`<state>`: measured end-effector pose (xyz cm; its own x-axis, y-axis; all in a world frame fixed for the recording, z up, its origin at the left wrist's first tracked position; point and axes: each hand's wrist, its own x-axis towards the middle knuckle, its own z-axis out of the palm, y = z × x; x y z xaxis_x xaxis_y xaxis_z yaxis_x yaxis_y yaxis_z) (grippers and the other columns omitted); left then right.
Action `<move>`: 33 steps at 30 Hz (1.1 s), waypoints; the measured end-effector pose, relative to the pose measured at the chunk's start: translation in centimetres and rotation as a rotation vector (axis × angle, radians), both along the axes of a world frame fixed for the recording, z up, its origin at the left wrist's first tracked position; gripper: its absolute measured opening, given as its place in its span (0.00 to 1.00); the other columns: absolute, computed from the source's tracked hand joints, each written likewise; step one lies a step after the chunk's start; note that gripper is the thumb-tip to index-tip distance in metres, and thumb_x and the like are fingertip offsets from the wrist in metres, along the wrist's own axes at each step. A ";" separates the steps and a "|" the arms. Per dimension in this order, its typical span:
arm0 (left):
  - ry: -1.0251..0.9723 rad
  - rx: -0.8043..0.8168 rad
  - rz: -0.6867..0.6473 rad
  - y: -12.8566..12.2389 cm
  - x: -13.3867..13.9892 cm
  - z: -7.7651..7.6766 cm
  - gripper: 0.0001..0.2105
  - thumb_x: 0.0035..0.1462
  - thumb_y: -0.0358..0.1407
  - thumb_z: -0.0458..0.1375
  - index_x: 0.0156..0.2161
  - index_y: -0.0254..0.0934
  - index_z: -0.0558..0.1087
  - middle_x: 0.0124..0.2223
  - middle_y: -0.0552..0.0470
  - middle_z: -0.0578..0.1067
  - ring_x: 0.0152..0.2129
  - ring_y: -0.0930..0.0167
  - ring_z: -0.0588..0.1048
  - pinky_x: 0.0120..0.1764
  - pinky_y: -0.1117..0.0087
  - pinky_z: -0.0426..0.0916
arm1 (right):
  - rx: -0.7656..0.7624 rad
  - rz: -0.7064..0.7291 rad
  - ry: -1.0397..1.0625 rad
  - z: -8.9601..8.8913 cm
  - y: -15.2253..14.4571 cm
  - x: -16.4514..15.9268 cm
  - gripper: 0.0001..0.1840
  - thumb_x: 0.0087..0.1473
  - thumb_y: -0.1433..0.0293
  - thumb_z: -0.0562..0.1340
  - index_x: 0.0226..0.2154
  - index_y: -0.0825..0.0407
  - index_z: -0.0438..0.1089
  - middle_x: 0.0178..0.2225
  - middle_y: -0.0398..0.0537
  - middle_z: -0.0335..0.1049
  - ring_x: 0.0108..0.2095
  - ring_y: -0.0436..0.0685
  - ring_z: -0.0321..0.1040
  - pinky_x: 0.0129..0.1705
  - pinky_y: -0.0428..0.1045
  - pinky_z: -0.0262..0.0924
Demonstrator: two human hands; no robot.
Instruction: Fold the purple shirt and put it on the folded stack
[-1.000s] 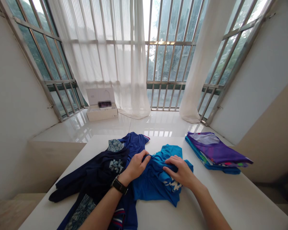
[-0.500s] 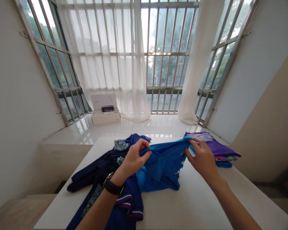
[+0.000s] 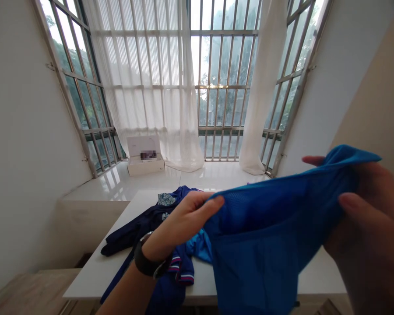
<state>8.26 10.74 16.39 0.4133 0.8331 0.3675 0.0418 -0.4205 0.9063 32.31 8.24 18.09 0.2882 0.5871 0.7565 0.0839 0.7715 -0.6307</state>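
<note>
A person's two bare hands hold a bright blue mesh garment (image 3: 265, 236) stretched between them, lifted above a white table (image 3: 95, 275). The left hand (image 3: 180, 223), with a dark watch (image 3: 146, 264) at the wrist, pinches one upper edge of the cloth between thumb and fingers, closed tight on the fabric. The right hand (image 3: 371, 218), very close to the camera and somewhat blurred, grips the opposite upper edge; its thumb lies over the front of the cloth and the fingers appear to curl behind it, though that side is hard to make out. From the line between the two grips the garment hangs down in loose folds, its lower part dropping past the table's near edge. Just below and beyond the left hand lies a heap of dark navy clothes (image 3: 144, 227), one piece with a striped cuff (image 3: 182, 271), resting on the table. Well beyond both hands, on the glossy floor by the barred windows and sheer curtains (image 3: 151, 87), sits an open white box (image 3: 144, 155).
</note>
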 end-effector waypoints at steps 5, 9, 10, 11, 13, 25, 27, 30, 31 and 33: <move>-0.434 -0.006 -0.051 1.8 0.1 1.2 0.20 0.63 0.46 0.54 0.23 0.37 0.64 0.39 0.49 0.74 0.45 0.64 0.71 0.49 0.62 0.67 | -0.150 -0.001 -0.161 1.0 3.0 0.9 0.23 0.50 0.63 0.68 0.48 0.44 0.65 0.46 0.47 0.73 0.27 0.50 0.67 0.24 0.47 0.63; -0.226 -0.039 -0.149 2.0 2.1 -1.9 0.11 0.57 0.41 0.62 0.43 0.38 0.72 0.50 0.46 0.73 0.51 0.61 0.70 0.54 0.59 0.65 | -0.207 0.042 -0.400 -0.2 4.8 0.0 0.28 0.51 0.56 0.66 0.53 0.44 0.62 0.48 0.47 0.72 0.32 0.53 0.69 0.32 0.50 0.67; -0.128 -0.046 -0.205 1.7 2.9 -3.0 0.17 0.54 0.40 0.65 0.48 0.38 0.71 0.51 0.45 0.73 0.50 0.61 0.71 0.53 0.59 0.65 | -0.194 0.021 -0.487 -0.5 4.8 -0.5 0.29 0.52 0.55 0.65 0.54 0.45 0.61 0.48 0.48 0.72 0.33 0.55 0.70 0.34 0.51 0.67; -0.032 -0.045 -0.244 1.2 3.7 -4.0 0.24 0.50 0.38 0.68 0.52 0.39 0.68 0.51 0.45 0.73 0.48 0.61 0.72 0.51 0.60 0.66 | -0.177 -0.022 -0.576 -0.7 4.7 -1.0 0.30 0.53 0.55 0.64 0.55 0.45 0.60 0.49 0.49 0.71 0.34 0.56 0.70 0.36 0.53 0.67; 0.106 -0.005 -0.218 0.5 5.0 -6.0 0.30 0.45 0.37 0.71 0.52 0.39 0.67 0.46 0.47 0.75 0.40 0.63 0.74 0.43 0.64 0.69 | -0.141 -0.155 -0.721 -0.9 4.4 -1.6 0.29 0.55 0.55 0.62 0.55 0.47 0.59 0.49 0.52 0.71 0.37 0.60 0.71 0.41 0.56 0.66; -0.205 -0.094 0.228 2.0 2.2 -9.2 0.10 0.61 0.42 0.57 0.38 0.35 0.70 0.30 0.56 0.67 0.26 0.74 0.63 0.29 0.74 0.58 | -0.110 -0.435 -0.951 -0.5 4.9 3.6 0.30 0.58 0.48 0.56 0.56 0.48 0.63 0.42 0.56 0.72 0.40 0.69 0.72 0.42 0.61 0.68; -0.285 -0.129 0.298 2.5 1.3 -9.3 0.11 0.60 0.43 0.58 0.39 0.36 0.70 0.30 0.55 0.68 0.26 0.74 0.64 0.29 0.74 0.59 | -0.140 -0.329 -0.995 -0.9 4.9 4.0 0.31 0.57 0.48 0.58 0.56 0.47 0.63 0.45 0.54 0.73 0.40 0.68 0.73 0.42 0.61 0.70; -0.294 -0.152 0.375 3.4 0.3 -9.7 0.12 0.59 0.44 0.59 0.41 0.37 0.71 0.30 0.56 0.69 0.24 0.74 0.65 0.27 0.74 0.59 | -0.230 -0.178 -1.012 -1.9 4.8 4.2 0.35 0.57 0.48 0.58 0.61 0.46 0.58 0.50 0.54 0.72 0.45 0.68 0.73 0.46 0.62 0.70; -0.264 -0.135 0.403 3.7 0.1 -9.9 0.12 0.59 0.44 0.59 0.42 0.38 0.71 0.31 0.55 0.70 0.24 0.74 0.66 0.27 0.74 0.60 | -0.258 -0.143 -0.992 -2.3 4.8 4.1 0.38 0.57 0.48 0.58 0.64 0.46 0.54 0.52 0.55 0.71 0.48 0.69 0.72 0.48 0.62 0.70; -0.195 -0.062 0.462 4.1 0.2 -10.3 0.10 0.58 0.41 0.60 0.42 0.38 0.70 0.36 0.52 0.73 0.29 0.71 0.70 0.30 0.73 0.64 | -0.296 -0.101 -0.943 -3.0 4.7 3.7 0.42 0.57 0.48 0.57 0.67 0.45 0.45 0.57 0.55 0.67 0.53 0.70 0.69 0.51 0.62 0.69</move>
